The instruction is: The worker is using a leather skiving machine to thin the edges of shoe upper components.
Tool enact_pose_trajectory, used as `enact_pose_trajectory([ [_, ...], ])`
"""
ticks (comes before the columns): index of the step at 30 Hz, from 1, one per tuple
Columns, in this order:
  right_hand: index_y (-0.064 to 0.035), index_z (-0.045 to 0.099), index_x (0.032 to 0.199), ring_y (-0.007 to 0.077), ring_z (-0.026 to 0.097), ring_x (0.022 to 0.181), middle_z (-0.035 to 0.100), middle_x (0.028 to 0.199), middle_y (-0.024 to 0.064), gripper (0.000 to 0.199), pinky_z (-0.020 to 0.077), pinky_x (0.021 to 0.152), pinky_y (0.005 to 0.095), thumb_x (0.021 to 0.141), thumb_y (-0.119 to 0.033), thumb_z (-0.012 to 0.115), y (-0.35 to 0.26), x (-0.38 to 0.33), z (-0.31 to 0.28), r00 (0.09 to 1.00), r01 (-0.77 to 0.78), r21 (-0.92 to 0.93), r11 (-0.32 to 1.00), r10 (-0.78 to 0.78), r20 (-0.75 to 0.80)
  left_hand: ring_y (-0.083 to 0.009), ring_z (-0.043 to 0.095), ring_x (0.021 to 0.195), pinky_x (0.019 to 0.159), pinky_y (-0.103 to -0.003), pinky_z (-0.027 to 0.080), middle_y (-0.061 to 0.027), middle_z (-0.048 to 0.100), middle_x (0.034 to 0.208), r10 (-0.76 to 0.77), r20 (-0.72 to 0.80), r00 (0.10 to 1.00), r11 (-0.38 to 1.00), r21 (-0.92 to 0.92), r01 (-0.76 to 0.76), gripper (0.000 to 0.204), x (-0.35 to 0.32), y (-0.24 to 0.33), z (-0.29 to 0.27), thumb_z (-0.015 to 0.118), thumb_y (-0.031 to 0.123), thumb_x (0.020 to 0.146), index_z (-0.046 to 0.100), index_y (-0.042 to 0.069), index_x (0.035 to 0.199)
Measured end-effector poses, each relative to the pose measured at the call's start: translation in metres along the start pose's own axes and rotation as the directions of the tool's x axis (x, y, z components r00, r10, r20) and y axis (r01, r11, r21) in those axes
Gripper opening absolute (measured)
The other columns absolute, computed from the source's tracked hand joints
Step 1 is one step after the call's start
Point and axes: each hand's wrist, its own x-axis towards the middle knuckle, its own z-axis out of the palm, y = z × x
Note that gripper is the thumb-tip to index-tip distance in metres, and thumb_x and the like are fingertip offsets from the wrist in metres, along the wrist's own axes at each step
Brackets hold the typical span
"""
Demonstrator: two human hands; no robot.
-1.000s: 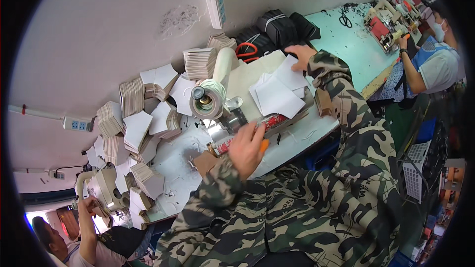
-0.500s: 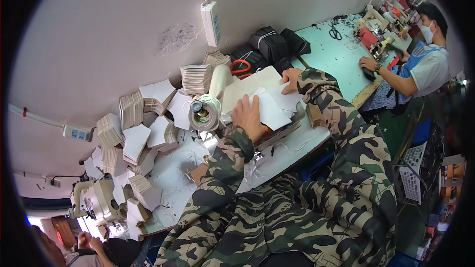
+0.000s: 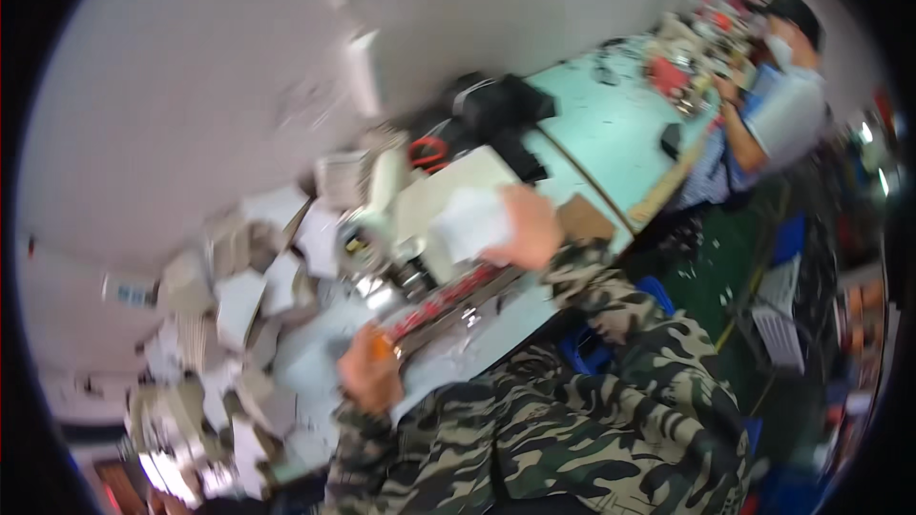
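My right hand [image 3: 527,227] is closed on white card-like pieces [image 3: 469,221], lifted in front of a beige board [image 3: 448,193]; motion blurs both hand and pieces. My left hand [image 3: 370,370] is lower and to the left, its fingers curled round a small orange thing [image 3: 383,345] whose kind I cannot make out. Between the hands lies a long machine body with a red-marked strip [image 3: 445,305], its left end close to my left fingers. Behind it stands a thread spool [image 3: 359,246], with a pale roll [image 3: 386,176] beyond.
Stacks of white and beige cut pieces [image 3: 239,300] crowd the table's left side. Black bundles [image 3: 491,114] and red-handled scissors [image 3: 428,153] lie at the back. A masked co-worker [image 3: 784,100] sits at the far right table [image 3: 611,124]. A white basket [image 3: 778,315] stands at right.
My left hand has come off the white pieces and moved down and left, with the orange thing. My right hand has swung nearer, holding white pieces. The view has shifted and blurred.
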Motion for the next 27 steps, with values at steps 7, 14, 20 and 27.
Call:
enact_pose_trajectory([
  [7, -0.0047, 0.053, 0.126, 0.0355, 0.043, 0.121, 0.047, 0.13, 0.0182, 0.089, 0.0322, 0.092, 0.059, 0.056, -0.056, 0.071, -0.02, -0.002, 0.058, 0.996, 0.065, -0.284, 0.957, -0.044, 0.082, -0.0431, 0.063, 0.081, 0.074, -0.049, 0.05, -0.0249, 0.066, 0.098, -0.308, 0.483, 0.82, 0.936, 0.306, 0.172, 0.046, -0.091, -0.219, -0.065, 0.06, 0.04, 0.09, 0.058, 0.006, 0.12],
  [14, -0.0059, 0.059, 0.086, 0.0286, 0.059, 0.091, 0.062, 0.092, 0.0077, 0.036, 0.0433, 0.084, 0.0404, 0.059, -0.022, 0.078, -0.195, 0.06, 0.008, 0.826, 0.49, 0.319, 0.812, -0.315, -0.467, -0.031, 0.063, 0.086, 0.073, -0.04, 0.051, -0.0143, 0.066, 0.097, 0.289, 0.694, 0.66, 0.308, 0.585, -0.75, 0.033, -0.096, -0.351, -0.025, 0.053, 0.027, 0.092, 0.058, 0.007, 0.118],
  [20, -0.0023, 0.057, 0.062, 0.0358, 0.06, 0.06, 0.056, 0.056, 0.0155, 0.024, 0.0454, 0.06, 0.0442, 0.06, -0.019, 0.074, -0.196, 0.086, 0.047, 0.886, 0.335, 0.298, 0.894, -0.191, -0.423, -0.0447, 0.063, 0.093, 0.077, -0.051, 0.05, -0.0232, 0.067, 0.1, -0.354, 0.394, 0.848, 0.756, 0.655, 0.012, 0.052, -0.064, -0.197, -0.031, 0.056, 0.05, 0.09, 0.054, 0.004, 0.115],
  [27, -0.006, 0.059, 0.082, 0.0342, 0.058, 0.069, 0.059, 0.068, 0.0115, 0.02, 0.0445, 0.062, 0.0416, 0.076, -0.024, 0.067, -0.206, 0.071, 0.033, 0.857, 0.487, 0.549, 0.679, -0.25, -0.45, -0.0323, 0.061, 0.058, 0.053, -0.04, 0.048, -0.0144, 0.066, 0.071, -0.114, 0.605, 0.788, 0.941, 0.32, -0.11, 0.03, -0.025, -0.028, -0.089, 0.063, 0.03, 0.09, 0.065, 0.003, 0.104],
])
